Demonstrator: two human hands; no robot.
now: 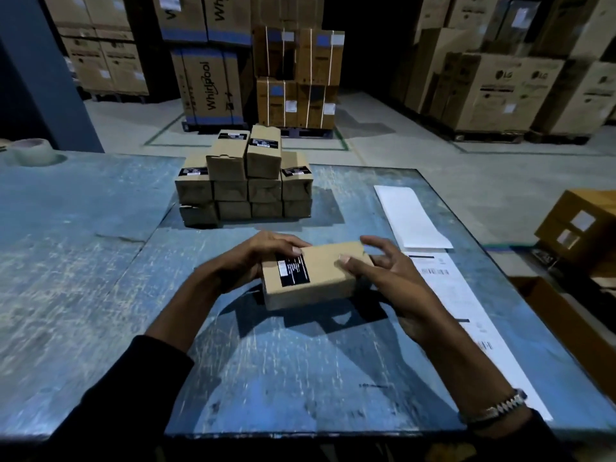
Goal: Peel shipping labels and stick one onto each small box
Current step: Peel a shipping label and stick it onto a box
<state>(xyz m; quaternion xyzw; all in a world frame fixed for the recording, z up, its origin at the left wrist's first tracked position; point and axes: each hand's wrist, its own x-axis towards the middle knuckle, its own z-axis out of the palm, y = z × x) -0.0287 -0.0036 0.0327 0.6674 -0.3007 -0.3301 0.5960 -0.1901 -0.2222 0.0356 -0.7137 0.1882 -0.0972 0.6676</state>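
The small cardboard box (pixel 316 275) sits just above the blue table (pixel 83 261) near its front middle, raised enough to throw a shadow beneath, so it looks lifted rather than set down. A black shipping label (pixel 293 270) already lies on the left part of its top face, flat as far as the blur allows. The left hand (pixel 256 258) grips the box's left end, thumb over the top edge right beside the label, probably to steady the box and keep the sticker pressed. The right hand (pixel 376 265) stands at the right end with fingers spread and loosely bent, thumb touching the top face; whether its fingers actually close on the far side cannot be told. This reads as a box just labelled and about to be passed on.

Behind it, well apart, the stack of small boxes (pixel 245 181) stands in neat tiers with black labels facing up on the exposed top faces, likely the finished pile. To the right, within easy reach of the right hand, lie the label sheet (pixel 466 295) with printed barcodes and a blank white backing sheet (pixel 410 215), likely spent. A roll of tape (pixel 31 151) rests at the far left corner. Large appliance cartons (pixel 500 88) fill the warehouse floor beyond
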